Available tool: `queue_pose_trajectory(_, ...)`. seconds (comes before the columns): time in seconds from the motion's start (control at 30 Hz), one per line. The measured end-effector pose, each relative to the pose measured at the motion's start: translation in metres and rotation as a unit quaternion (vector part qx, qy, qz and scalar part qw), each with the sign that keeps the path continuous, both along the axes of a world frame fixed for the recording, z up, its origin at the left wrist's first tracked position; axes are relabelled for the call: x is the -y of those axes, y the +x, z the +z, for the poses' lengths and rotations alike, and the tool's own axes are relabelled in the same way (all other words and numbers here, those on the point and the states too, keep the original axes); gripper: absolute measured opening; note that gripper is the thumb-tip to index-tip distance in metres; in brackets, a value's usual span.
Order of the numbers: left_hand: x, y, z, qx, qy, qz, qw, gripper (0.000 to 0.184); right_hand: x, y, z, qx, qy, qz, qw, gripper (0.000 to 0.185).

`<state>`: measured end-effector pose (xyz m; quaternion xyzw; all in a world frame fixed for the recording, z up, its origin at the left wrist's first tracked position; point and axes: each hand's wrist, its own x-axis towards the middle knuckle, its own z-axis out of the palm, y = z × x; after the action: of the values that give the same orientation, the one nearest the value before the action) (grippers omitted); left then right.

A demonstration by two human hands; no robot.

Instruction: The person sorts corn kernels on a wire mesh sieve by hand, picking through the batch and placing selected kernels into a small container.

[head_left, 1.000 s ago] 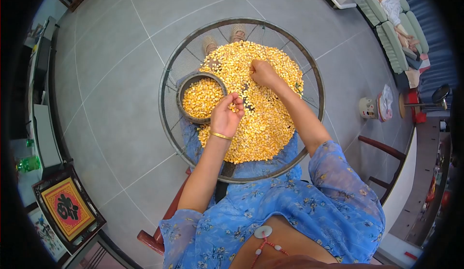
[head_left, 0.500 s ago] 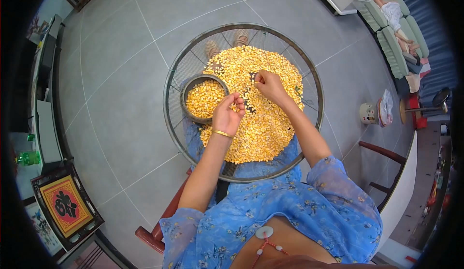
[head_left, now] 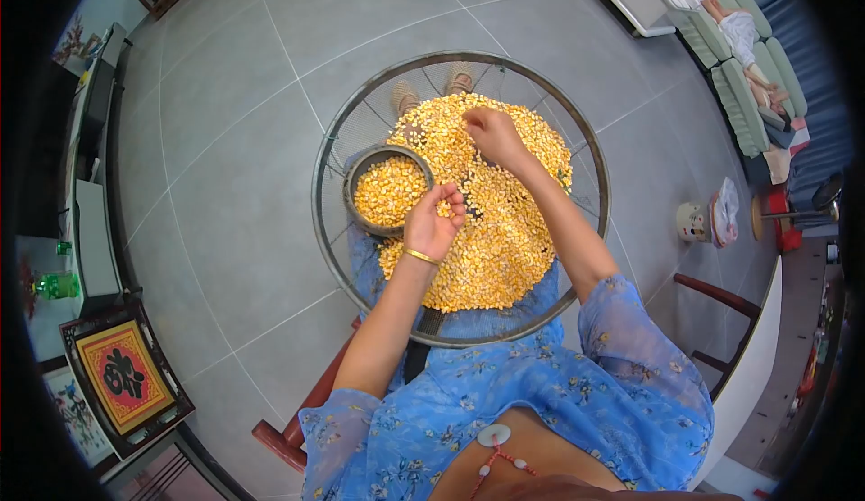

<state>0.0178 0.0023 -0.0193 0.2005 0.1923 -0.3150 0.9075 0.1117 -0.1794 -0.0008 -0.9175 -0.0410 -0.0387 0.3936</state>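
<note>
A round mesh sieve (head_left: 326, 186) rests across my lap, with loose yellow corn kernels (head_left: 491, 258) spread over it. At its left side stands a dark round bowl (head_left: 356, 215) holding more kernels. My left hand (head_left: 433, 222), palm up with curled fingers, is beside the bowl's right rim and has a few kernels in it. Over the far part of the corn is my right hand (head_left: 495, 136), its fingers bent together and pointing left; whatever they pinch is too small to tell.
A wooden chair (head_left: 721, 298) and a white bin (head_left: 692, 222) are to the right. A person lies on the green sofa (head_left: 734, 95) at the upper right. At the lower left stands a framed red and gold picture (head_left: 126, 377).
My right hand dipped toward me over the corn, then moved back to the far side. The left hand stays beside the bowl. The whole view has shifted slightly.
</note>
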Motion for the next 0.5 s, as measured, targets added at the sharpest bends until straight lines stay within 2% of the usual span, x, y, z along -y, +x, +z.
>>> queue_pose_trajectory(0.07, 0.001, 0.0, 0.0, -0.006, 0.013, 0.007, 1.0, 0.021, -0.008, 0.027, -0.017, 0.102, -0.103, -0.029, 0.989, 0.024)
queue_pose_trajectory(0.17, -0.002, 0.001, 0.001, -0.009, 0.009, 0.008, 1.0, 0.02, -0.031, 0.035, -0.027, 0.047, -0.157, -0.011, 0.986, 0.026)
queue_pose_trajectory(0.2, -0.002, 0.001, 0.001, -0.009, 0.011, 0.015, 1.0, 0.02, -0.039, 0.028, -0.034, 0.083, -0.189, -0.002, 0.978, 0.026)
queue_pose_trajectory(0.23, -0.003, 0.001, 0.001, -0.013, 0.012, 0.015, 1.0, 0.02, -0.043, 0.019, -0.039, 0.08, -0.188, -0.001, 0.979, 0.026)
queue_pose_trajectory(0.3, -0.004, 0.002, 0.002, 0.001, 0.002, 0.017, 1.0, 0.018, -0.049, -0.003, -0.047, 0.156, -0.171, 0.085, 0.969, 0.02)
queue_pose_trajectory(0.37, -0.004, 0.002, 0.001, 0.007, 0.002, 0.015, 1.0, 0.018, -0.043, -0.031, -0.047, 0.142, -0.165, 0.104, 0.97, 0.018)
queue_pose_trajectory(0.43, -0.004, 0.002, 0.0, 0.006, -0.003, 0.001, 1.0, 0.018, -0.029, -0.06, -0.036, 0.086, -0.162, 0.208, 0.961, 0.017)
queue_pose_trajectory(0.5, -0.003, 0.001, 0.001, 0.009, -0.009, -0.003, 1.0, 0.018, -0.01, -0.086, -0.033, 0.063, -0.159, 0.241, 0.955, 0.015)
